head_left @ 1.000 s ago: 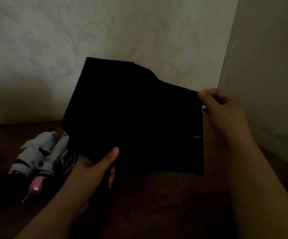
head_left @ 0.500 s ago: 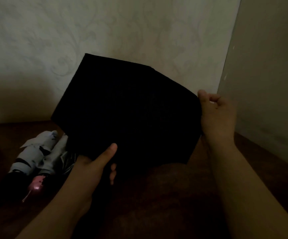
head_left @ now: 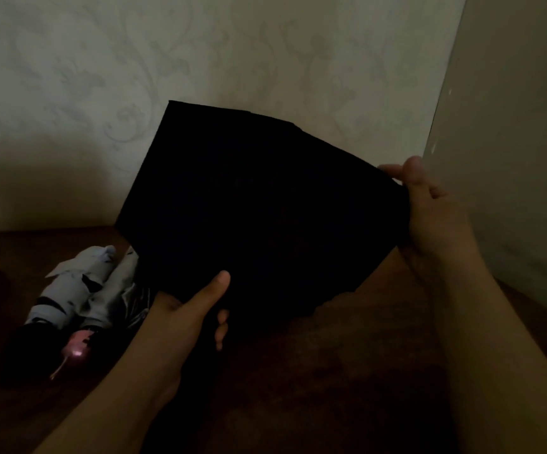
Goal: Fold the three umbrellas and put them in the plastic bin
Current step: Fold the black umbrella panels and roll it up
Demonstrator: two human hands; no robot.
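Hanging in mid-air between the person's two hands, the black umbrella (head_left: pixel 259 217) is showing a broad, flat spread of dark canopy cloth in front of the patterned wall (head_left: pixel 134 77). The left hand (head_left: pixel 180 319) is gripping the lower edge of the cloth, thumb lying on the near face and fingertips curling round from behind. The right hand (head_left: pixel 429 211) is pinching the upper right corner of the canopy between thumb and fingers. Whether a shaft or handle is inside the left hand's grip is too dark to tell. Lying to the left on the dark brown surface (head_left: pixel 347 371) are two more umbrellas: a folded grey umbrella (head_left: pixel 69 290) and, touching it, a second grey umbrella (head_left: pixel 118 290) with a pink handle tip (head_left: pixel 77 350) pointing toward the camera. A plain pale panel (head_left: pixel 521 142) is standing at the right, just beyond the right hand.
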